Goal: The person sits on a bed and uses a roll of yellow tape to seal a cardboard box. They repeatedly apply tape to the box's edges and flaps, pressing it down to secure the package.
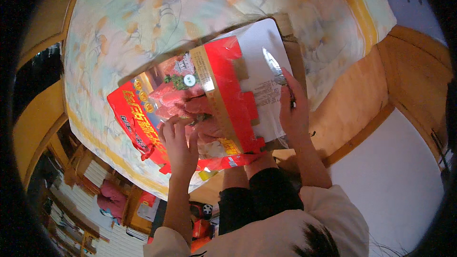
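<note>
My left hand [178,142] rests on a red printed cardboard gift box [225,89] that looks opened out, fingers slightly apart on its picture of raw meat. The box has notched tabs along its right edge and bears writing. In my right hand [294,110] is a small knife [272,62], its blade pointing up and away from me. My fingers cover most of its handle. The blade is over a white panel [260,39] with small print, which lies partly beneath the red card. Whether panel and box are joined I cannot tell.
The cardboard lies across my lap and a bed with a floral quilt [117,39]. Brown cardboard [298,64] shows beneath the white panel. A wooden bed board [353,85] is to the right. At lower left are a pink cushion-like item [112,200] and a red toy-like object [201,228].
</note>
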### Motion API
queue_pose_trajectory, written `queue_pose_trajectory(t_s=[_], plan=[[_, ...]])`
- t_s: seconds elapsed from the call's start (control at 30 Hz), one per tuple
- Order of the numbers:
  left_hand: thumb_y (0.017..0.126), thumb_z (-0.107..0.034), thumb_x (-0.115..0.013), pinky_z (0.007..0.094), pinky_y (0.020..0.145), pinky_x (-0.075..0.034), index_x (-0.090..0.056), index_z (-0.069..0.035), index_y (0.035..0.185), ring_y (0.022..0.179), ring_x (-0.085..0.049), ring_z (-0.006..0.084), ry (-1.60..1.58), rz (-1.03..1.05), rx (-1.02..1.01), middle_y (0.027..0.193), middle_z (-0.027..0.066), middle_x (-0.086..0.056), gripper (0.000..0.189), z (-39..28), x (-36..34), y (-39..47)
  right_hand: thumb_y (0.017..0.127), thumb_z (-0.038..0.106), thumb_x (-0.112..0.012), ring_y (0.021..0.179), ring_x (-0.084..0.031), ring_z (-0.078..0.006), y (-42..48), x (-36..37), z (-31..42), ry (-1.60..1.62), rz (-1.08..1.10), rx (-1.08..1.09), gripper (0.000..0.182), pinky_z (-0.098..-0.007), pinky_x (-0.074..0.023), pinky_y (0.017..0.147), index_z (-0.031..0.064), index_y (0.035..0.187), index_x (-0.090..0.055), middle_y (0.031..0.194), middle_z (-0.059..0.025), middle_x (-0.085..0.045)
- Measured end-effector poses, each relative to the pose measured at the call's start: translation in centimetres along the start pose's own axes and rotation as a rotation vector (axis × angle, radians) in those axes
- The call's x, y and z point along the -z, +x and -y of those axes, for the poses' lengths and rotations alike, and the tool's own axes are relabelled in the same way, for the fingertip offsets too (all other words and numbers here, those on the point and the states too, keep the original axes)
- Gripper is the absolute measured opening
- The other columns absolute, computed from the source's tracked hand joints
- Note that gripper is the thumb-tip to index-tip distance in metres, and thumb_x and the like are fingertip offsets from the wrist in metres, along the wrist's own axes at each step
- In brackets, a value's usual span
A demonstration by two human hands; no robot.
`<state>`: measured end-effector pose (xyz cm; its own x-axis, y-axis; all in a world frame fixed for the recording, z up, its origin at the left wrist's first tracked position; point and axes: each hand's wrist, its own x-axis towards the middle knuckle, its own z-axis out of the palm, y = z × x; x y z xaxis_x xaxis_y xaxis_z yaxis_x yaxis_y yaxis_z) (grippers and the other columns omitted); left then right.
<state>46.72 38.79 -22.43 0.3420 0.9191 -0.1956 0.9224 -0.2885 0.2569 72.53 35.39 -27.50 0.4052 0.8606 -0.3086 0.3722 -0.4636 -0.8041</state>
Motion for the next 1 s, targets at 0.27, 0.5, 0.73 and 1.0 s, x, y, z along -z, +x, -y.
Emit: queue_pose_trajectory(t_s=[0.27, 0.5, 0.73, 1.0], plan=[[0.087, -0.024, -0.052, 0.0464, 0.085, -0.036, -0.05, 0.001, 0.114, 0.098, -0.047, 0.0356, -0.391, 0.036, 0.433, 0.106, 0.019, -0.051, 0.037, 4.5, 2.4, -8.7, 0.089, 0.015, -0.053, 0.08, -0.061, -0.0246, 8.8, 2.7, -2.0, -0.403, -0.215, 0.321, 0.047, -0.036, -0.0482, 0.075, 0.0121, 0.136, -0.044, 0.092, -0.0142, -0.062], [0.077, -0.046, -0.065, 0.0618, 0.103, -0.018, -0.026, -0.006, 0.142, 0.134, -0.022, 0.0421, 0.22, 0.253, 0.282, 0.141, 0.0237, -0.029, 0.086, 5.5, 1.8, -10.1, 0.078, 0.018, -0.062, 0.1, -0.058, -0.026, 13.8, -2.6, 4.2, -0.711, 0.063, 0.981, 0.046, -0.0386, -0.0406, 0.093, 0.0162, 0.123, -0.055, 0.104, -0.0075, -0.064], [0.076, -0.05, -0.065, 0.0701, 0.101, -0.015, -0.026, -0.018, 0.145, 0.138, -0.016, 0.0396, 0.021, 0.231, 0.024, 0.153, 0.006, -0.016, 0.086, 0.0, -1.1, -1.5, 0.079, 0.011, -0.055, 0.093, -0.063, -0.0236, 12.7, -5.1, 1.8, -0.733, 0.138, 0.846, 0.022, -0.0362, -0.05, 0.081, 0.0117, 0.098, -0.066, 0.103, -0.0051, -0.066], [0.079, -0.063, -0.052, 0.0787, 0.094, -0.009, -0.027, -0.018, 0.145, 0.139, -0.009, 0.0397, 0.06, 0.1, -0.146, 0.154, 0.0047, -0.012, 0.084, -1.3, -7.4, 6.5, 0.08, 0.008, -0.055, 0.103, -0.062, -0.0231, 9.7, -4.1, -1.4, -0.598, 0.13, 0.875, 0.027, -0.0334, -0.0497, 0.087, 0.0088, 0.105, -0.065, 0.109, -0.0071, -0.065]])
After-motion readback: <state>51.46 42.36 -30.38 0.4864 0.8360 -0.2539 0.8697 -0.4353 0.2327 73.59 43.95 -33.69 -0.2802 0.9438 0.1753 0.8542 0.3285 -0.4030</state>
